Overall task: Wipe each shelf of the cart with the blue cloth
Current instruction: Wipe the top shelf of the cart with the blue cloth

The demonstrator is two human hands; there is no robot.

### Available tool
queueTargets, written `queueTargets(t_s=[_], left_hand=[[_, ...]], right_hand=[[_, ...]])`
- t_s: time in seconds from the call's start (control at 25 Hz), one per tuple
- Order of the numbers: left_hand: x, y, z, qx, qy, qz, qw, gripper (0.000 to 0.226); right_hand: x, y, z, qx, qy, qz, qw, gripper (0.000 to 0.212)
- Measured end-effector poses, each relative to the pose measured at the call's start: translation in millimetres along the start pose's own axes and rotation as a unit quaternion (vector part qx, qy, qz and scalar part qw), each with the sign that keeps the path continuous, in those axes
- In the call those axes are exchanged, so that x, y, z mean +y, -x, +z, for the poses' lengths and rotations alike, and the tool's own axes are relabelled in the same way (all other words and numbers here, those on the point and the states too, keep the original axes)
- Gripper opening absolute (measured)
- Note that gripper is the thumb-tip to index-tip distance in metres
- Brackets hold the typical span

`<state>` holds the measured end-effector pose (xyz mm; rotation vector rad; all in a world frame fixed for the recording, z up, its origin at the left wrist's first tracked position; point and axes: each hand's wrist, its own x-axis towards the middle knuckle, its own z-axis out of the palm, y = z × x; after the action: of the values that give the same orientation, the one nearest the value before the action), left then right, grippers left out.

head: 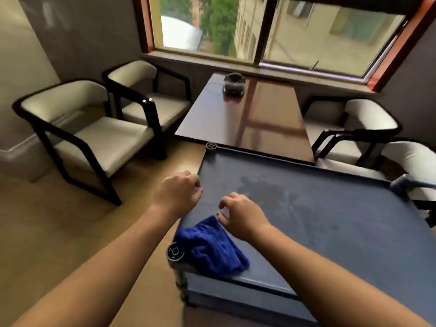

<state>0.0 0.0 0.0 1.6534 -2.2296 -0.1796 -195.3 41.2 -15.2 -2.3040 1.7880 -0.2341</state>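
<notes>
The cart's top shelf [330,232] is a dark blue-grey tray with a raised rim and round post caps at its left corners. A darker wet-looking patch marks its middle. The blue cloth [210,246] lies crumpled on the shelf's near left corner, beside the post cap. My right hand [240,214] hovers just above the cloth's far edge, fingers curled and apart, holding nothing. My left hand [178,193] hangs at the shelf's left rim, fingers loosely curled, empty. The lower shelves are hidden below the top shelf.
A glossy brown table [247,119] with a dark ashtray [234,84] stands beyond the cart, under the window. Two cream armchairs [99,138] are on the left, two more [368,128] on the right. Wooden floor [70,232] lies to the cart's left.
</notes>
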Motion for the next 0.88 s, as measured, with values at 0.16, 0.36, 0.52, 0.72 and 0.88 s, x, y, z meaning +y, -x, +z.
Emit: queueTargets(t_s=[0.16,0.36,0.52,0.72,0.88], left_hand=[[-30,16,30,-0.052,0.004,-0.035,0.998,0.016],[-47,18,62,-0.099,0.021,-0.021,0.995,0.021],[-42,5,82,-0.126,0.038,0.005,0.991,0.026],[-30,-17,95,-0.148,0.046,0.007,0.988,0.031],[-16,-30,107,-0.162,0.015,0.009,0.987,0.041]], right_hand=[[-23,7,63,-0.1,-0.038,0.035,0.994,0.049],[-32,15,108,-0.143,-0.017,0.056,0.988,0.079],[-25,16,112,-0.144,-0.013,0.052,0.988,0.067],[4,20,89,-0.046,-0.288,0.158,0.944,0.036],[51,20,62,0.043,-0.361,0.194,0.911,0.034]])
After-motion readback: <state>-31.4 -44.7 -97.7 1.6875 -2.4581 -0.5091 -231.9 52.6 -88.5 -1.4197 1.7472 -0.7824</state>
